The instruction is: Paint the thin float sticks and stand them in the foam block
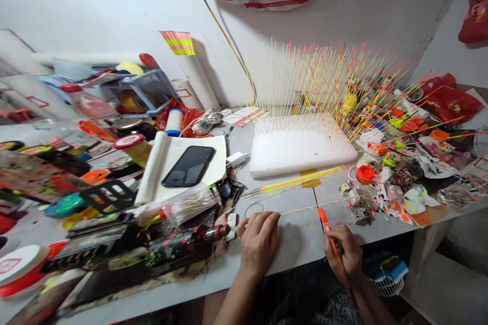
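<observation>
While the right hand (pixel 343 256) pinched an orange stick (pixel 324 219) near the table's front edge, the left hand (pixel 259 241) lay curled just beside a rubber band (pixel 253 208); many striped stems (pixel 324 76) stood in a white foam block (pixel 301 150) right of centre.

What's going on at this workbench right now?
Left hand at a thin yellow-striped stick. Right hand gripping an orange-handled tool. Nearby: rubber band by left hand; white foam block bristling with sticks ahead.

Left hand (pixel 258 241) palm-down, fingers (pixel 263 222) extended; right hand (pixel 343 256) curled, grip closed
</observation>
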A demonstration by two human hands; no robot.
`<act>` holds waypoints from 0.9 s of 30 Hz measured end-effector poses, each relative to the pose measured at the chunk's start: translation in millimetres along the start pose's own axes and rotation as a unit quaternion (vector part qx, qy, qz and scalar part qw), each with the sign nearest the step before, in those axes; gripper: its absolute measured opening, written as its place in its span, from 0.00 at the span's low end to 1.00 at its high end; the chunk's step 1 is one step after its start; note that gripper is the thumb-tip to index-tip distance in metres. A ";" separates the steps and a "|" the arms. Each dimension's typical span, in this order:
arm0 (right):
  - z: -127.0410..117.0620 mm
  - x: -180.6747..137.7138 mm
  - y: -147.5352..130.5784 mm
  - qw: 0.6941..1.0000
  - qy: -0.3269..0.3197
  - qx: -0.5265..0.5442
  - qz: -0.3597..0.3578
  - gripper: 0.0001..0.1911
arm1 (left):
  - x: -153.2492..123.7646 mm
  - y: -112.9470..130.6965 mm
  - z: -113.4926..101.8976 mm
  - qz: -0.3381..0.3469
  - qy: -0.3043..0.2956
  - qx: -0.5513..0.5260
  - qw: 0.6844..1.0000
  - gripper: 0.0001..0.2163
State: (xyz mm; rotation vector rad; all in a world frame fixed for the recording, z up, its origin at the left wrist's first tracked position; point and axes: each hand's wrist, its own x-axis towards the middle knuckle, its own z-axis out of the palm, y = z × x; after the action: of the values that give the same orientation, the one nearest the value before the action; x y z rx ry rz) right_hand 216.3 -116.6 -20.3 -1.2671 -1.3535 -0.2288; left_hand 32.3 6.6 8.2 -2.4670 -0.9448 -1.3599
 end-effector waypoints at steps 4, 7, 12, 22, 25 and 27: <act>6.5 1.3 -0.7 1.000 0.001 0.002 0.020 0.09 | 0.9 1.5 -0.9 -0.002 -0.001 -0.001 1.000 0.06; 8.0 1.6 -0.9 0.999 -0.005 -0.005 0.035 0.08 | 0.4 2.0 -0.8 -0.009 -0.001 -0.005 1.000 0.06; 8.5 0.6 0.2 0.998 -0.020 -0.026 0.054 0.05 | -1.4 1.9 0.1 -0.022 -0.001 -0.018 1.000 0.07; 5.8 -0.8 1.6 0.997 -0.033 -0.035 0.062 0.04 | 0.7 3.3 -0.6 -0.022 0.005 -0.024 0.999 0.07; 1.2 -0.6 -0.1 0.998 -0.033 -0.021 0.054 0.05 | 0.8 3.1 -1.2 -0.020 0.003 -0.021 1.000 0.07; -0.8 -1.0 -1.2 0.999 -0.031 -0.008 0.036 0.06 | 0.6 2.8 -1.4 -0.020 0.003 -0.018 1.000 0.07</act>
State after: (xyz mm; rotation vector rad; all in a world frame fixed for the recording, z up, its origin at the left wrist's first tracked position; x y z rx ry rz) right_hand 215.6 -118.1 -20.2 -1.3426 -1.3573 -0.1513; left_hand 33.2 4.0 10.0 -2.4815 -0.9807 -1.4077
